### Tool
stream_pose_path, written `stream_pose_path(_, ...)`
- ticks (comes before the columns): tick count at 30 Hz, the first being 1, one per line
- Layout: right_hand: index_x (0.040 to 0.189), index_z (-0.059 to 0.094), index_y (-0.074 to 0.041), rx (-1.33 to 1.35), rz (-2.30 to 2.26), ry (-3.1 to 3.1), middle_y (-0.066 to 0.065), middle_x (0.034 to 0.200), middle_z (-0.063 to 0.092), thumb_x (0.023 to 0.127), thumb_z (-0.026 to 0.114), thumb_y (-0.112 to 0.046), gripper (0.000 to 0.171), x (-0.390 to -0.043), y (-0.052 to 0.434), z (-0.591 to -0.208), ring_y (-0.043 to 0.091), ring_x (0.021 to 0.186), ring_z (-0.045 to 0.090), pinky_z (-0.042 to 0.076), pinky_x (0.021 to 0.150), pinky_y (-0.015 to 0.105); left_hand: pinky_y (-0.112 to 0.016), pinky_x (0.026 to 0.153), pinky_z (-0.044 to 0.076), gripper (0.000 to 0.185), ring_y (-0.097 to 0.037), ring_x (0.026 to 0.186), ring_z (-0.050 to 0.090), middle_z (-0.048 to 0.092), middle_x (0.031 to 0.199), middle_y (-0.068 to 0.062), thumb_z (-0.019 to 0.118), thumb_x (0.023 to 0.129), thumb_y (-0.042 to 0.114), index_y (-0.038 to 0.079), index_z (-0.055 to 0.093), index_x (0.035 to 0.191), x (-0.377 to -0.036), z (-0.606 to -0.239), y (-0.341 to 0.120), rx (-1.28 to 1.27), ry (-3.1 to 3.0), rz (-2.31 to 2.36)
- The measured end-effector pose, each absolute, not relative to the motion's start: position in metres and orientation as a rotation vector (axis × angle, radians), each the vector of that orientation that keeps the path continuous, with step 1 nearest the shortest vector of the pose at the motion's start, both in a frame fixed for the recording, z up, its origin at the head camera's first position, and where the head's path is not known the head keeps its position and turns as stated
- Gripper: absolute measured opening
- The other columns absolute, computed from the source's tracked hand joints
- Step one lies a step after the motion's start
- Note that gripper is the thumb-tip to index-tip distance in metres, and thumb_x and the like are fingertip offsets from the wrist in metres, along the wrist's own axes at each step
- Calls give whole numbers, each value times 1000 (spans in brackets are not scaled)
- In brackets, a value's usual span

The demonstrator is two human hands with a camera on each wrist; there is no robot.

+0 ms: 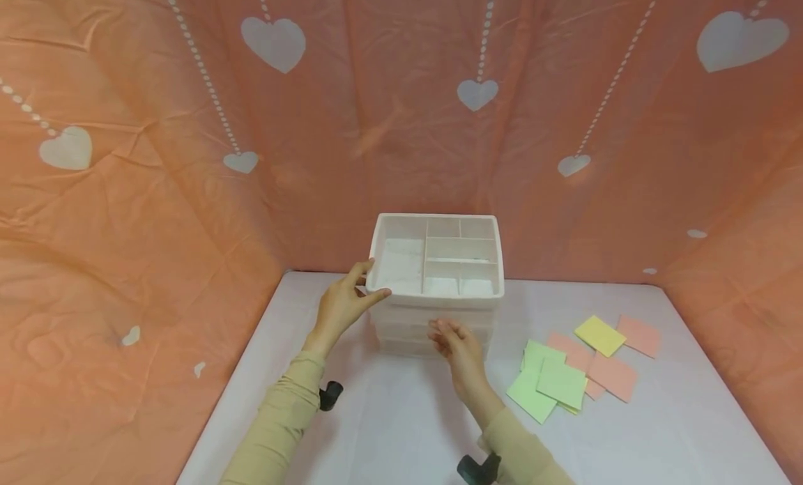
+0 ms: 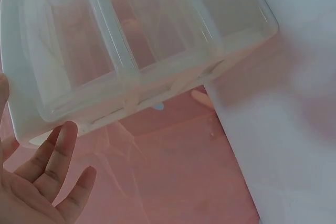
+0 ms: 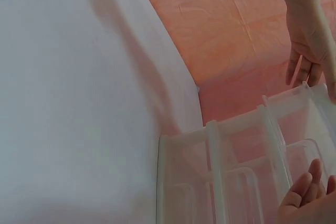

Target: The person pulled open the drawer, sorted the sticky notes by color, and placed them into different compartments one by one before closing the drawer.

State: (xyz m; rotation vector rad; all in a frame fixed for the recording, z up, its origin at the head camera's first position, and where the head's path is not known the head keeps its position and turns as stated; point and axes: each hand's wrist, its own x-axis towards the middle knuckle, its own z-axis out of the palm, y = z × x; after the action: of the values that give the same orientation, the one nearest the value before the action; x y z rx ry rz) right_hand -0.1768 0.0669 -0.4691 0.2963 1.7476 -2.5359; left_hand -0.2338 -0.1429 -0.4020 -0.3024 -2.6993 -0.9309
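A white translucent drawer organizer [image 1: 436,262] stands at the back middle of the white table [image 1: 389,422]; its top tray is split into several compartments. My left hand [image 1: 366,283] rests against its top left corner, thumb at the front and fingers along the side. In the left wrist view those fingers [image 2: 63,150] are straight beside the organizer [image 2: 136,40]. My right hand [image 1: 447,332] hovers at the drawer fronts with loosely bent fingers and holds nothing. The right wrist view shows its fingertips [image 3: 307,190] by the organizer [image 3: 231,177]; contact is unclear.
Green [image 1: 552,384], yellow [image 1: 600,334] and pink [image 1: 611,373] paper squares lie scattered on the table to the right of the organizer. A salmon cloth with white hearts [image 1: 477,93] walls in the table at the back and both sides.
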Motion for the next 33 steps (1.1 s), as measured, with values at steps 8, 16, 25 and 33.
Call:
stream_pose_path(8,105,63,-4,308,-2548,1714,-9,88,71,89,63,-25,26,-164,69,-471,7,83,66,51,81,23,-33,60,46,74,-18,74,66,71,97,-13,62,73,68,28,48,133,-232,-400,-143,-328,-2670,-943)
stream_pose_path(16,106,66,-5,297,-2477,1730,-10,88,71,89,63,-26,27,-144,73,-471,6,84,66,51,81,23,-35,65,48,71,-20,81,68,70,105,-11,68,76,56,27,45,136,-232,-399,-145,-305,-2750,-925)
stream_pose_path(25,106,66,-4,282,-2425,1739,-7,92,72,88,63,-27,29,-122,77,-474,10,83,66,52,81,25,-36,65,50,69,-23,87,68,67,112,-11,69,76,54,25,47,135,-232,-402,-145,-334,-2706,-924)
stream_pose_path(33,108,67,-6,210,-2339,1718,-9,97,71,89,60,-30,31,-103,82,-470,8,85,64,50,81,24,-36,65,50,70,-23,86,68,68,112,-11,68,77,55,26,46,136,-233,-404,-145,-320,-2704,-939)
